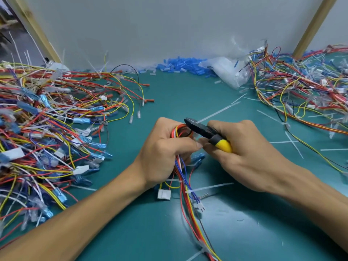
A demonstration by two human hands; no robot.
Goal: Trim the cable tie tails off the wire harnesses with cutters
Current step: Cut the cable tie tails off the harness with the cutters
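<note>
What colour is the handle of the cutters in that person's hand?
Yellow with a black collar, on the cutters gripped by the right hand; the head view shows it.

Two hands: left hand (165, 151), right hand (244, 153). One pair of cutters (207, 132). One harness (189, 204) on its own, plus two harness piles — left pile (47, 129) and right pile (305, 95). One clear bag (226, 72). One heap of blue sleeves (180, 65). Two wooden posts, left post (35, 29) and right post (313, 27). Loose tie tails (218, 112) on one green mat (178, 95) — too many to count.
</note>
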